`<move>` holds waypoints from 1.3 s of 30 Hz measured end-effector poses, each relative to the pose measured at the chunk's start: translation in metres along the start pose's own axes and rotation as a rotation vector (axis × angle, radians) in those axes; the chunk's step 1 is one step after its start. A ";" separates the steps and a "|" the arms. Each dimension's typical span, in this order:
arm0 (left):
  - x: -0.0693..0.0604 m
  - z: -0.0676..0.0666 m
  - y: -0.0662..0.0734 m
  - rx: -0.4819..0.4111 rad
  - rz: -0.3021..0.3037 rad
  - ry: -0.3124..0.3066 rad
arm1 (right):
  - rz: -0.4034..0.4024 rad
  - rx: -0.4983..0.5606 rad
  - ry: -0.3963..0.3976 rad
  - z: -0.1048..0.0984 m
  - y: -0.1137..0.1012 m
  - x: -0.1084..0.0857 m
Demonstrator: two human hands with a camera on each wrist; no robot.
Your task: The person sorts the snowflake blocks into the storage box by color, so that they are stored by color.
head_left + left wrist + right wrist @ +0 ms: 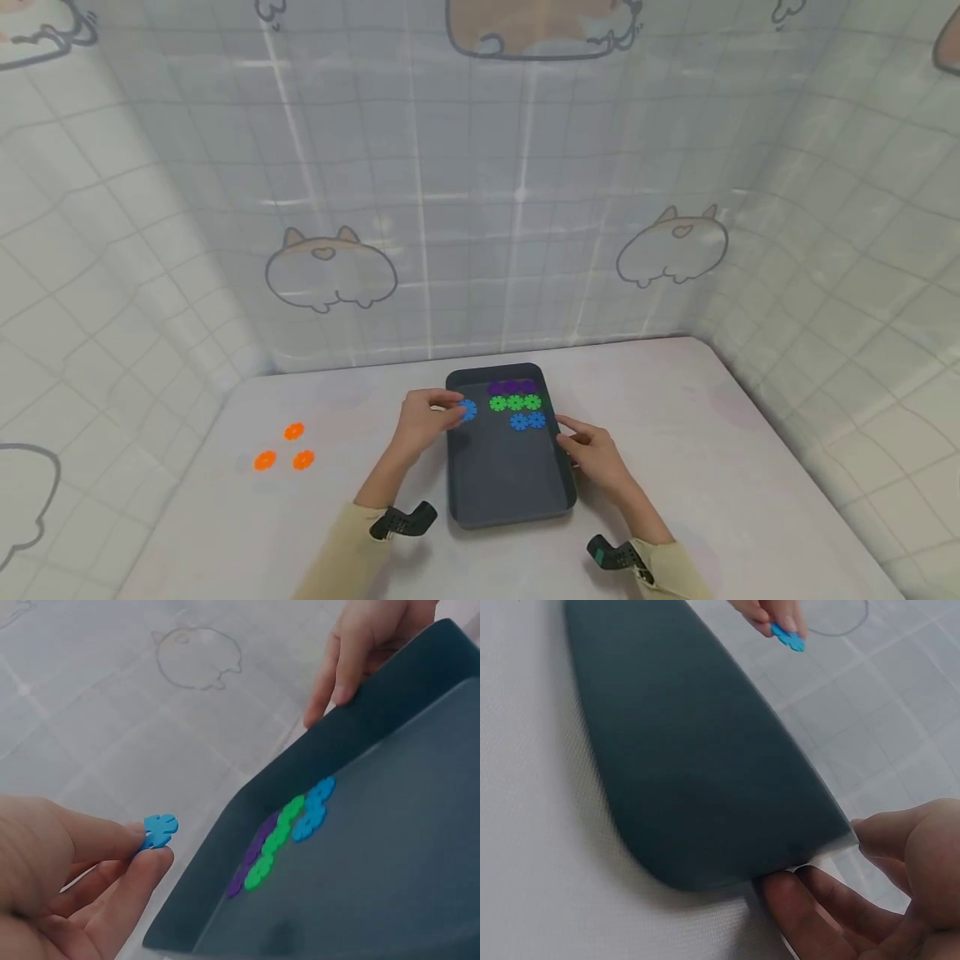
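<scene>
My left hand (pixel 422 423) pinches a blue notched plastic disc (pixel 160 829) between thumb and fingertips, held up over the left side of a dark grey tray (pixel 502 483). With the thumb at the rim and the fingers below it, my right hand (pixel 597 457) grips the tray's right edge. Inside the tray, near its far right corner, lie three purple discs (pixel 512 387) in a row. Beneath them in the head view are three green discs (pixel 515 403) in a row, then two blue discs (pixel 519 422) side by side at the right.
Three orange discs (pixel 303 460) lie apart on the white tabletop (pixel 360 400), left of the tray. A tiled-pattern curtain (pixel 480 250) with cartoon animals stands behind the table and along both sides. Each wrist wears a black camera mount (pixel 405 521).
</scene>
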State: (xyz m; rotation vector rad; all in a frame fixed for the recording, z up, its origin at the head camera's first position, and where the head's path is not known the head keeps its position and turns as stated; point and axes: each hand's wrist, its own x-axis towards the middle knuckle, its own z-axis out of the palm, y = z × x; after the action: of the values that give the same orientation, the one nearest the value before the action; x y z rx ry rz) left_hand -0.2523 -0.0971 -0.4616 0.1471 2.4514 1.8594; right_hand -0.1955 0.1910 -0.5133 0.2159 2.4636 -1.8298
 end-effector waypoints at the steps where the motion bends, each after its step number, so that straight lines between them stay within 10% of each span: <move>1: 0.001 0.002 0.001 0.010 -0.001 -0.006 | -0.004 -0.003 -0.002 0.000 0.000 0.000; 18: 0.019 0.031 0.007 -0.053 -0.026 -0.123 | -0.003 -0.004 -0.011 0.001 -0.006 0.002; 39: 0.032 0.053 -0.013 0.037 -0.052 -0.094 | 0.013 0.033 -0.015 0.000 0.002 0.005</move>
State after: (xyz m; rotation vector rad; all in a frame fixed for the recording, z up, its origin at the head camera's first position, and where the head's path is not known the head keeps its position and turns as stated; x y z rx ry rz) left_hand -0.2793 -0.0464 -0.4880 0.1667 2.4039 1.7464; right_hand -0.1999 0.1918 -0.5156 0.2190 2.4173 -1.8614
